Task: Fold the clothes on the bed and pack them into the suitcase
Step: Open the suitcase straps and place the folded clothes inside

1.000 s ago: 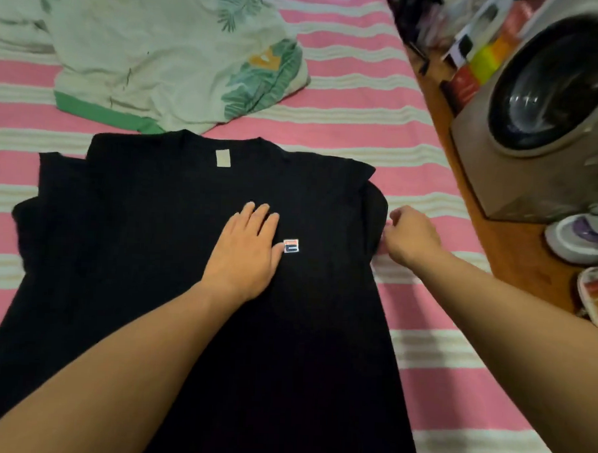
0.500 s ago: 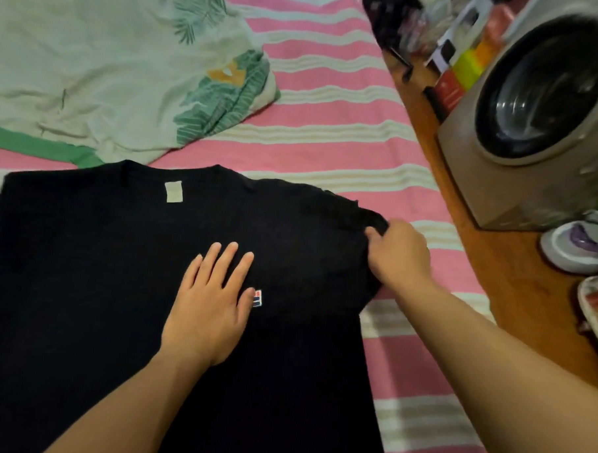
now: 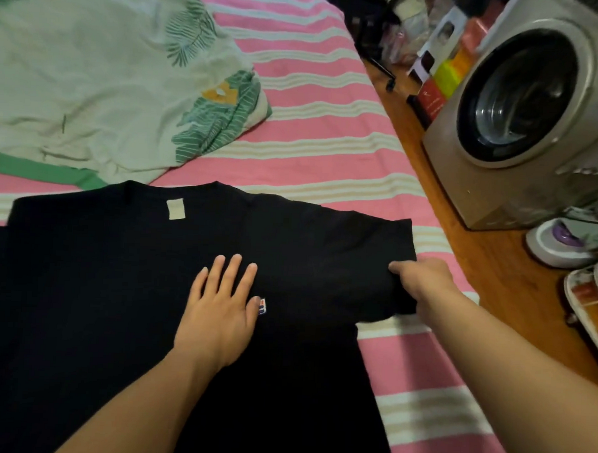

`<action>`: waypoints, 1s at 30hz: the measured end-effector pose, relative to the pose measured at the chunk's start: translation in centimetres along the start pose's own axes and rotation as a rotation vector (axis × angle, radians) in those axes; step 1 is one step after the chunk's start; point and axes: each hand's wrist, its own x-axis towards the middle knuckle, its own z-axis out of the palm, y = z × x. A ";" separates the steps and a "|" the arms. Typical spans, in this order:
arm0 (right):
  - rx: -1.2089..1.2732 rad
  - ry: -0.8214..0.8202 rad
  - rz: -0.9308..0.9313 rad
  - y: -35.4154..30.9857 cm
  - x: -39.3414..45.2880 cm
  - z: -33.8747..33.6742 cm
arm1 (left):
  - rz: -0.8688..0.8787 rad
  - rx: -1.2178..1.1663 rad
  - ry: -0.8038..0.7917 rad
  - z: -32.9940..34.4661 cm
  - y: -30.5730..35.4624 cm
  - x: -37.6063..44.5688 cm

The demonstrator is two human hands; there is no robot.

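A black T-shirt [image 3: 110, 286] lies front-up on the pink striped bed [image 3: 328, 152], with a white neck label and a small chest logo. My left hand [image 3: 218, 312] presses flat on its chest, fingers straight, just left of the logo. My right hand [image 3: 422, 279] pinches the edge of the right sleeve, which is spread out to the right. The shirt's left side runs out of view. No suitcase is in sight.
A pale green leaf-print garment [image 3: 102, 80] lies crumpled at the back left of the bed. Right of the bed is wooden floor [image 3: 477, 268], a front-loading washing machine [image 3: 522, 109], stacked boxes and a small white and purple object.
My right hand has taken hold of the right sleeve and pulled it out flat to the right. My left hand stays pressed on the chest. The camera has tilted, shifting the shirt lower in view.
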 end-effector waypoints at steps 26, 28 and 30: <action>-0.628 -0.305 -0.193 30.0 -24.4 -10.3 | -0.300 -1.233 -0.129 -7.8 3.8 1.8; -0.607 -0.278 -0.192 31.8 -25.9 -10.2 | -0.240 -1.176 -0.072 -9.0 4.0 2.0; -0.628 -0.244 -0.203 31.7 -27.5 -10.0 | -0.194 -1.142 -0.003 -11.2 3.2 1.0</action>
